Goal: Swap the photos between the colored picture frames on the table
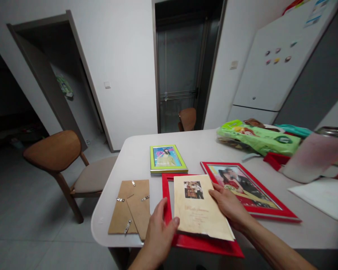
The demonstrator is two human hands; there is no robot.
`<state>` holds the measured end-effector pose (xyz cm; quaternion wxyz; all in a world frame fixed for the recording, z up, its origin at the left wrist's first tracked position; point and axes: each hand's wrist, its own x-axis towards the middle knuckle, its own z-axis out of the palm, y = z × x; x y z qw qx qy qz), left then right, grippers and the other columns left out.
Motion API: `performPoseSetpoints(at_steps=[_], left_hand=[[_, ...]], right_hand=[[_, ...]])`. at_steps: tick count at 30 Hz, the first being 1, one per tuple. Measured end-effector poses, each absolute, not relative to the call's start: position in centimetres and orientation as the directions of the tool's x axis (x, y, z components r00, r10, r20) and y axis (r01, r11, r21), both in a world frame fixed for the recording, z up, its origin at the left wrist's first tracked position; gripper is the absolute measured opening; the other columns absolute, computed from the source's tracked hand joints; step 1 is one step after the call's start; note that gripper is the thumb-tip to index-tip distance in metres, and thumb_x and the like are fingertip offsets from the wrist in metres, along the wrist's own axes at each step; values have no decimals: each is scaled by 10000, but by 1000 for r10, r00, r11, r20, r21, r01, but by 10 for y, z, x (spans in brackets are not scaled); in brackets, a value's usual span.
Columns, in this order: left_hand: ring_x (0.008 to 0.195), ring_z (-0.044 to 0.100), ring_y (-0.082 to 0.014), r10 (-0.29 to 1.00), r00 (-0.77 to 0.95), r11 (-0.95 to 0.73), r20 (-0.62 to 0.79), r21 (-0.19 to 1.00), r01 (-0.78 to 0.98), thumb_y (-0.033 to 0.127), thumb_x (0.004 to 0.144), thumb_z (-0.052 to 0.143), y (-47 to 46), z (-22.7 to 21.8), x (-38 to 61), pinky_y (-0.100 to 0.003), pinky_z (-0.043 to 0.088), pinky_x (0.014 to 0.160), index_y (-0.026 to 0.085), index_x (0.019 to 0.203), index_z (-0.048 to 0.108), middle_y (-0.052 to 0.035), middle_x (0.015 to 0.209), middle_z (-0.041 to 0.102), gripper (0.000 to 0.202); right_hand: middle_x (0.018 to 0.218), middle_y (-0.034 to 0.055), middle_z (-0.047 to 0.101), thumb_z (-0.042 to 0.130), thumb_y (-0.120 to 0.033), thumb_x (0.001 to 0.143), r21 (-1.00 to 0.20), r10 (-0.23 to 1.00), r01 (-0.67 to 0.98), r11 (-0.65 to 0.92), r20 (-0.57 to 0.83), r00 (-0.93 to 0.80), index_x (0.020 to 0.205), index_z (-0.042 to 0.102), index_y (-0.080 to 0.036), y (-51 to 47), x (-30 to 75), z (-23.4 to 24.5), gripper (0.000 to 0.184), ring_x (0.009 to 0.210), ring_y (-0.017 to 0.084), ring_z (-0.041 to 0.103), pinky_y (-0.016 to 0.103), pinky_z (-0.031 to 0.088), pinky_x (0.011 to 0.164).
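Note:
A cream printed sheet (199, 215) with a small photo near its top lies over an empty-looking red picture frame (167, 189). My left hand (160, 232) grips the frame's left side, its thumb reaching to the edge of the sheet. The sheet's right edge is pinched in my right hand (228, 204), whose fingers partly pass out of sight beneath it. To the left lies a brown backing board (119, 210) with metal clips and a fold-out stand. Right of my hands is a second red picture frame (280, 210) holding a portrait.
Farther back on the white table (135, 157) lies a lime-green picture frame (183, 161). Green plastic packaging (270, 138), a pinkish jar (312, 159) and a white sheet (323, 198) occupy the right side. A wooden chair (55, 152) stands at the left.

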<state>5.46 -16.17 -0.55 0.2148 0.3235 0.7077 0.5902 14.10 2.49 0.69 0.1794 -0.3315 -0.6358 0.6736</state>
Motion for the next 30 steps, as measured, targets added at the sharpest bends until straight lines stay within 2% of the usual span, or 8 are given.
performPoseSetpoints(at_steps=[4,9,11,14,17,22,26,30], left_hand=[[1165,338,-235,798,-592,241,115,838,489,231,679,523,-166,-5,58,-378,253,991,121,1203,389,-118,1262,395,552],[1200,278,-257,855,-504,290,121,695,658,263,678,529,-168,-10,62,-401,242,999,72,1212,375,-149,1302,317,587],[1211,251,-267,882,-458,290,110,641,711,305,680,543,-168,-11,63,-414,229,1002,76,1213,377,-147,1311,295,603],[1218,227,-273,901,-427,309,80,572,760,396,688,542,-169,-9,65,-433,207,1003,110,1211,384,-126,1315,293,617],[1224,213,-263,899,-434,347,54,518,782,474,708,500,-168,-7,68,-431,197,1005,135,1217,375,-105,1322,285,624],[1228,201,-257,899,-437,373,40,455,809,515,725,453,-164,-7,71,-426,200,1005,135,1219,371,-100,1324,279,628],[1219,222,-265,911,-409,352,43,433,830,446,718,493,-168,-3,70,-437,235,990,105,1215,373,-126,1313,288,615],[1210,241,-263,916,-390,326,94,391,861,414,707,514,-197,-3,47,-440,277,970,111,1233,341,-136,1311,283,631]], right_hand=[[785,73,669,310,-197,712,-955,689,274,112,-124,-714,1113,460,-115,29,137,-2,436,642,177,623,255,455,512],[823,67,659,328,-192,700,-848,671,358,391,-4,-742,1035,537,-124,24,129,1,401,696,176,605,247,435,585],[867,90,645,340,-207,708,-733,663,415,539,65,-746,1010,547,-120,24,128,4,377,748,188,592,259,418,637],[879,130,627,351,-277,737,-474,674,556,683,113,-730,962,553,-118,23,129,5,342,787,222,575,296,390,658],[881,141,611,337,-340,759,-294,690,640,710,112,-715,929,548,-123,19,129,3,348,793,242,570,315,379,632],[873,140,595,351,-373,758,-129,692,680,721,109,-713,912,535,-121,15,126,2,348,767,264,573,333,380,597],[890,141,579,382,-358,755,-100,688,680,726,93,-720,952,515,-127,15,126,2,331,794,251,565,326,377,622],[914,122,564,371,-338,767,-169,654,633,756,144,-743,1003,508,-150,11,129,5,332,833,233,540,312,378,650]])
